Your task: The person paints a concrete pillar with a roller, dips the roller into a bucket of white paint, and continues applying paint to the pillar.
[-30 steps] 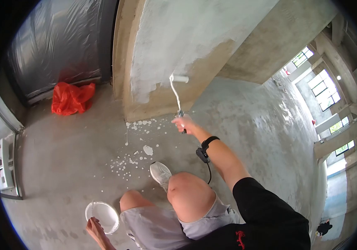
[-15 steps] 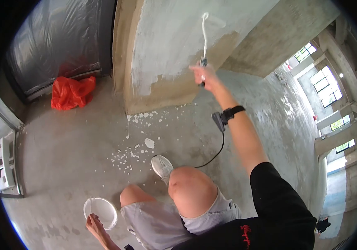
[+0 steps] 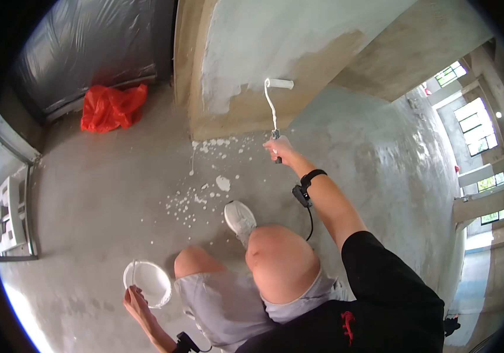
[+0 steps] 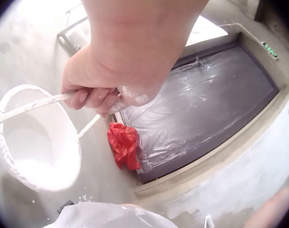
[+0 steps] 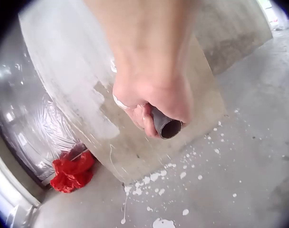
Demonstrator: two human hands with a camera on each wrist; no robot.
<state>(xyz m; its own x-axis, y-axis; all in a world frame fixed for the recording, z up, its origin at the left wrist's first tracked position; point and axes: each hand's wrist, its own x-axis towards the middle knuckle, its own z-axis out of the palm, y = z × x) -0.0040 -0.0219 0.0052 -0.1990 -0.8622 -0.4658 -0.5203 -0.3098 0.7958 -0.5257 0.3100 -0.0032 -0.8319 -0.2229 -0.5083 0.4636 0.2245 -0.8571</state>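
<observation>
In the head view, my right hand [image 3: 281, 149] grips a paint roller by its dark handle [image 5: 164, 122], whose hollow end shows in the right wrist view. The white roller sleeve [image 3: 280, 84] is at the wall [image 3: 240, 53], near the border between white paint and the bare brown strip [image 3: 237, 125] below. Low on the left, my left hand [image 3: 137, 299] holds the wire handle [image 4: 35, 105] of a white bucket [image 4: 63, 166]. The bucket tilts in the left wrist view, its inside coated white. White smears mark the left hand.
White paint splashes [image 3: 222, 183] dot the concrete floor at the wall's foot. A red plastic bag [image 3: 112, 107] lies by a plastic-covered door [image 3: 99, 47]. My knees and a white shoe [image 3: 240, 217] are between the hands. A white object [image 3: 6, 215] stands far left.
The roller went up the wall with my right hand, then came back down and now sits lower, further right than at first. My left hand keeps holding the bucket; the view shifted slightly.
</observation>
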